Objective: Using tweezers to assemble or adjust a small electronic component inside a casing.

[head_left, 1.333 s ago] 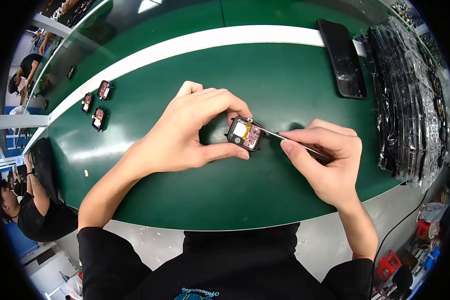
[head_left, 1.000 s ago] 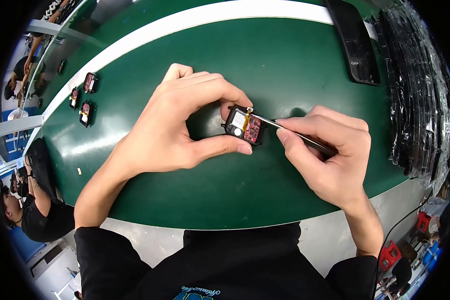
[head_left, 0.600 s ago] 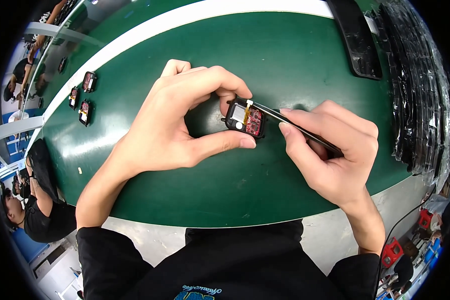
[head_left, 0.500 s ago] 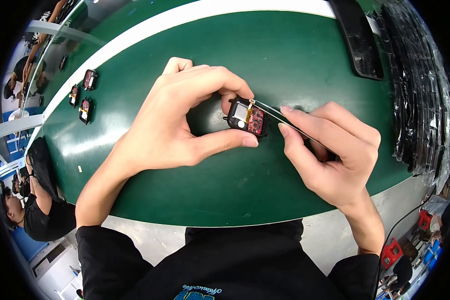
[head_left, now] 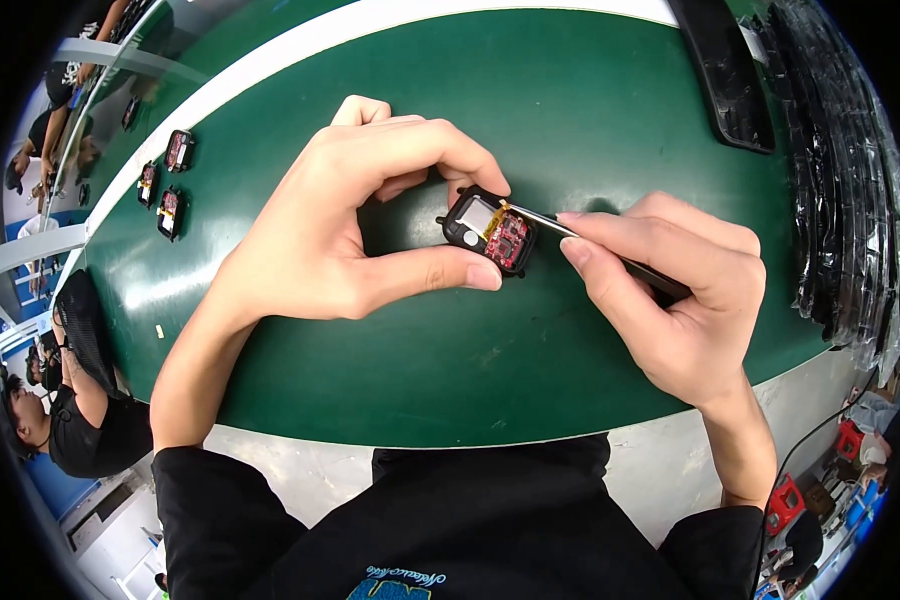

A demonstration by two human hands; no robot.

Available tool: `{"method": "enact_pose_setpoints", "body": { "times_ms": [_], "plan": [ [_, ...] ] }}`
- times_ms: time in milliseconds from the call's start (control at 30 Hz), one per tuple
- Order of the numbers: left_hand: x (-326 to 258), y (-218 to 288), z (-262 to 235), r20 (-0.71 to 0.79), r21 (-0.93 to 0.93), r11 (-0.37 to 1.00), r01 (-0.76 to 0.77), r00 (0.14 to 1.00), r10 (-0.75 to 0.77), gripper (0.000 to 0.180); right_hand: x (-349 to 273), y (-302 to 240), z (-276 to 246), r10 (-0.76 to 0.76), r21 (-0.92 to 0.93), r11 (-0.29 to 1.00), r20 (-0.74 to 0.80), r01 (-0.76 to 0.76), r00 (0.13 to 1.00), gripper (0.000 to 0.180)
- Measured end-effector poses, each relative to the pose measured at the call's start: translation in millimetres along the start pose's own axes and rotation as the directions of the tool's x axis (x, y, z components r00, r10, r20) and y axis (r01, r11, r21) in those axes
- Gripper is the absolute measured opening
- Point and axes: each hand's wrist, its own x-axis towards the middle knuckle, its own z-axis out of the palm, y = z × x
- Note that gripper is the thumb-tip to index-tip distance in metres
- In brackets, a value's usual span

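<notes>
Between the thumb and fingers of my left hand sits a small black device housing, gripped at its near and far edges. Its uncovered inside shows a red circuit board, a silver-grey rectangular part and a strip of yellow tape. My right hand is closed on a pair of metal tweezers, pinched between thumb and index finger. The tips of the tweezers meet the upper end of the yellow tape at the housing's far right; whether they grip it cannot be made out.
Several similar opened housings lie at the left of the green table. A black tray is at the back right, beside a stack of black trays in clear plastic. Another person sits at the left.
The tweezers' arms have drawn together from a visible gap. My left hand and the housing have shifted slightly left, and the housing has turned a little.
</notes>
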Motion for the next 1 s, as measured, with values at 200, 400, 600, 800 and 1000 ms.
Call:
{"method": "enact_pose_setpoints", "body": {
  "times_ms": [200, 400, 600, 800, 1000],
  "plan": [
    [-0.1, 0.2, -3.3, 0.045, 0.028, 0.999, -0.027, 0.999, 0.026, 0.062, -0.1, -0.9, -2.4, 0.018, 0.002, 1.000, 0.031, -0.018, 0.999, 0.019],
    [-0.5, -0.4, -2.2, 0.056, 0.025, 0.999, -0.048, 0.997, 0.047, 0.061, 0.7, -0.6, -1.4, 0.018, -0.002, 1.000, 0.045, -0.018, 0.999, 0.018],
    [1.8, 0.8, -2.0, 0.066, 0.026, 0.997, -0.075, 0.995, 0.073, 0.054, 1.0, 1.3, 0.4, 0.006, 0.005, 1.000, 0.040, -0.007, 0.999, 0.019],
    [1.9, 3.0, -2.0, 0.087, 0.093, 0.991, -0.094, 0.992, 0.086, 0.048, -1.8, 3.8, 2.3, -0.015, 0.010, 1.000, 0.022, 0.015, 1.000, 0.020],
    [2.8, 3.5, -0.5, 0.067, 0.074, 0.992, -0.105, 0.993, 0.100, 0.048, -2.9, 4.0, 3.4, -0.122, -0.063, 0.990, 0.021, 0.123, 0.992, 0.021]
  ]
}}
